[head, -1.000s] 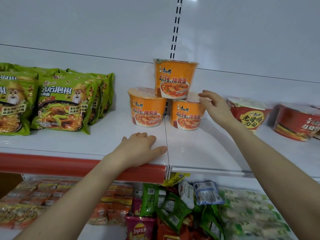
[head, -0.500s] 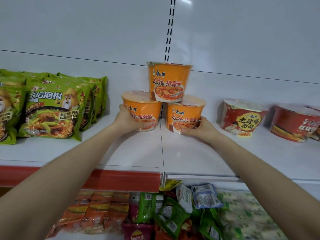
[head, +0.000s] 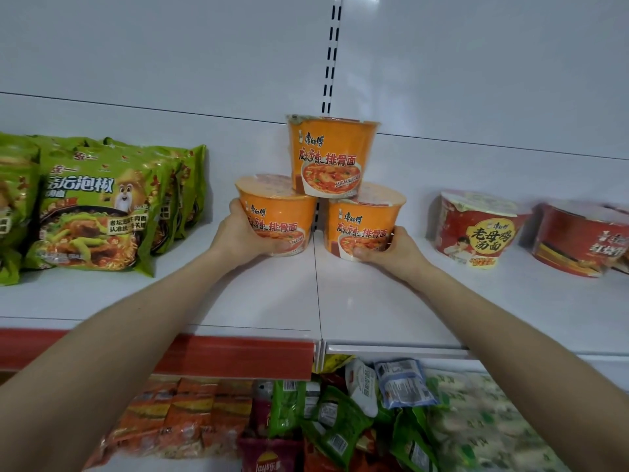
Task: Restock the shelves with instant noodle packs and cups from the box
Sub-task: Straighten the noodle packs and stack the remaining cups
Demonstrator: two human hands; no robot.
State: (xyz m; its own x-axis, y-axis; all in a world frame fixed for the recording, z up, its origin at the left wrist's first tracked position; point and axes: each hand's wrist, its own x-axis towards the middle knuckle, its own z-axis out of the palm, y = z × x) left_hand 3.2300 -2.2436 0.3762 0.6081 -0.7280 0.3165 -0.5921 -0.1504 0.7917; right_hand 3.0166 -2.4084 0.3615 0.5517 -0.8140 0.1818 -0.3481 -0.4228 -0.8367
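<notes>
step in hand — squaring the cup stack: left hand (head: pixel 238 233) grips the lower left cup (head: pixel 275 212), right hand (head: pixel 391 250) the lower right cup (head: pixel 364 219), fingers curled round each. next — a gentle release; the top cup (head: pixel 332 153) could tip.

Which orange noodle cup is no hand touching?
The top orange cup, stacked on the other two; the left hand grips the lower left cup, the right hand the lower right cup.

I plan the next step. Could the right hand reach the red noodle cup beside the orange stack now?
Probably yes: only bare shelf lies between the right hand and the red noodle cup. It must first release the lower right orange cup.
</notes>
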